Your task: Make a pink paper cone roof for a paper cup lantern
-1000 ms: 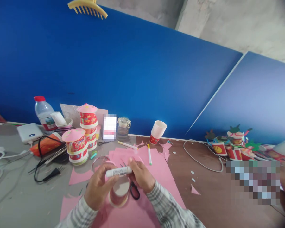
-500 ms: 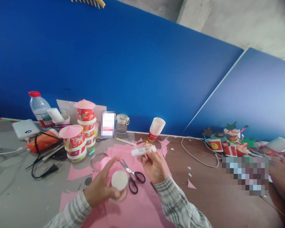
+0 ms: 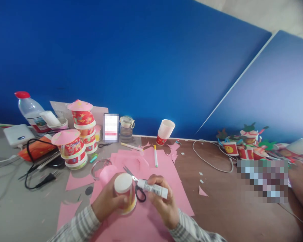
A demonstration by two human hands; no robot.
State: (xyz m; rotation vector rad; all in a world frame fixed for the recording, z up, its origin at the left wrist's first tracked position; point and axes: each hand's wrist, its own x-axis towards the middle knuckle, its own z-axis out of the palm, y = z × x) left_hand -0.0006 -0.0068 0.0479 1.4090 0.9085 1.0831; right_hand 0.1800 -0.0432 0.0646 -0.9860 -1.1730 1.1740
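My left hand is wrapped round an upside-down paper cup, its pale base facing up and its side red and yellow. In my right hand a white glue stick is gripped between thumb and fingers, its left end close to the cup. Beneath both hands lie sheets of pink paper. Black-handled scissors rest on the paper between the hands, partly hidden by the glue stick. A pink paper cone sits just behind my left hand.
Stacked red paper cups with pink cone roofs stand at the left, near a power plug. Behind are a glass jar, a cup stack and a marker. At the right is another person's hand.
My right hand has come down with the glue stick, which now tilts the other way beside the cup. My left hand has tipped the cup so more of its side shows.
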